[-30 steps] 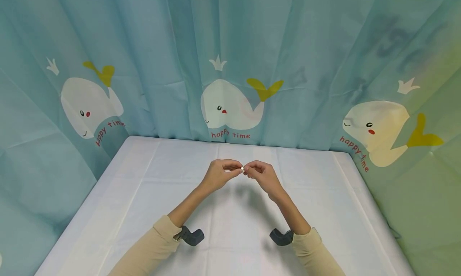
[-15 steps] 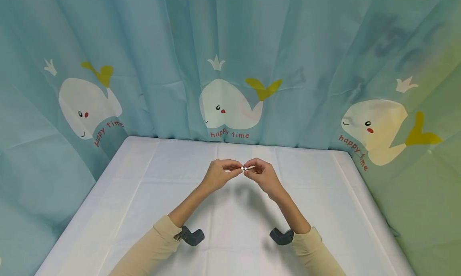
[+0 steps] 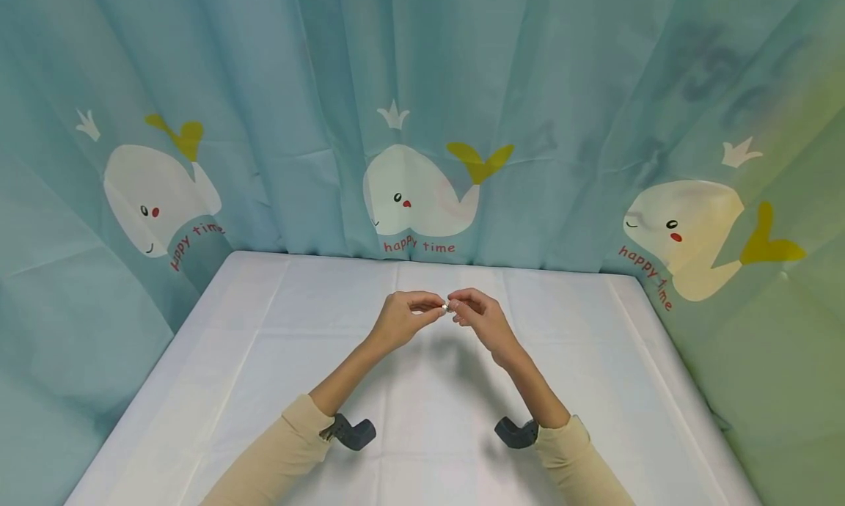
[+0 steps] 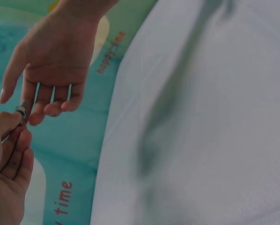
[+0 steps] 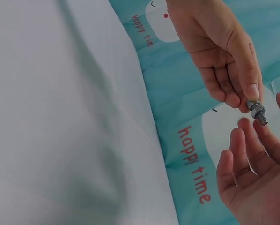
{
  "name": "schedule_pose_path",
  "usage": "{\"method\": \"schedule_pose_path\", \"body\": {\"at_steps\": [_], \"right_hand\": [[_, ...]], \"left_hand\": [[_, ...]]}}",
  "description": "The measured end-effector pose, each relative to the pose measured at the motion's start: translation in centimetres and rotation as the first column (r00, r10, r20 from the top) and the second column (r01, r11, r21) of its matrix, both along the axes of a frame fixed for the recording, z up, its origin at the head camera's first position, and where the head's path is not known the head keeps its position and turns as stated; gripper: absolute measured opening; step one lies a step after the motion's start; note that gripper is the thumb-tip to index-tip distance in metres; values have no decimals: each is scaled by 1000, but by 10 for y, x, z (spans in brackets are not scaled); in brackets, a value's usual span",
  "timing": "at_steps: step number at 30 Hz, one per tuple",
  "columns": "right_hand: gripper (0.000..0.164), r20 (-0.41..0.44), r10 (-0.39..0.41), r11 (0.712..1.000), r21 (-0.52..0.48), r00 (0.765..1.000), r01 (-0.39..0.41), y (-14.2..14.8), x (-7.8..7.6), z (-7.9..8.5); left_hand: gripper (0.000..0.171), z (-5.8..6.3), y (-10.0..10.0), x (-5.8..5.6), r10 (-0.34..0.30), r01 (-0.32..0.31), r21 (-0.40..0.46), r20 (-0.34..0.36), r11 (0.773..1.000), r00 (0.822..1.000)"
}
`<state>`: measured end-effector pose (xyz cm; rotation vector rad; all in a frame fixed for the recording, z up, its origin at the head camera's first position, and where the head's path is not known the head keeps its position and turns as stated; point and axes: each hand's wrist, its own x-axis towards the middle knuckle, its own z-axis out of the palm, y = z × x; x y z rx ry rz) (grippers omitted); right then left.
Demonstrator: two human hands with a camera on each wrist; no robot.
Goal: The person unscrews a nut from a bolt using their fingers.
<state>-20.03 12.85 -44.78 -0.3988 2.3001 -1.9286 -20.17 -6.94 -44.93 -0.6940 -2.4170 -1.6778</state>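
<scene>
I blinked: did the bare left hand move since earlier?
No, the left hand shows no clear shift against the far edge of the white cloth-covered table.

This looks like a small curtained-off booth: a blue-green curtain (image 3: 561, 66) hangs in folds along the far, left and right sides of a white-covered table (image 3: 581, 389), close against its far edge. Printed white whales (image 3: 422, 191) with yellow tails (image 3: 480, 172), small white crowns (image 3: 394, 115) and red "happy time" lettering (image 3: 438, 247) give it a nursery-like look. Dark angled devices (image 3: 353, 433) at both cuffs (image 3: 306, 416) suggest a recording setup. Whether the booth stands in a home, lab or workshop cannot be told
</scene>
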Motion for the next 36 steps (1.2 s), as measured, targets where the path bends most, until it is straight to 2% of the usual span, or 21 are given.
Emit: {"method": "schedule_pose_path", "body": {"at_steps": [5, 13, 23, 32, 36], "right_hand": [[27, 30, -14, 1000, 4, 999, 14, 1, 0, 0], [21, -8, 16, 999, -43, 1000, -16, 3, 0, 0], [16, -35, 35, 999, -21, 999, -35, 3, 0, 4], [24, -33, 53, 998, -26, 998, -54, 4, 1, 3], [25, -20, 19, 1000, -19, 1000, -19, 4, 0, -1]], "left_hand": [[10, 1, 1, 0, -9, 9, 7, -22, 1000, 1000], [10, 1, 2, 0, -15, 15, 16, -23, 1000, 1000], [11, 2, 3, 0, -12, 12, 13, -32, 1000, 999], [11, 1, 4, -1, -11, 11, 15, -22, 1000, 1000], [12, 1, 4, -1, -14, 14, 20, -26, 1000, 1000]]}}
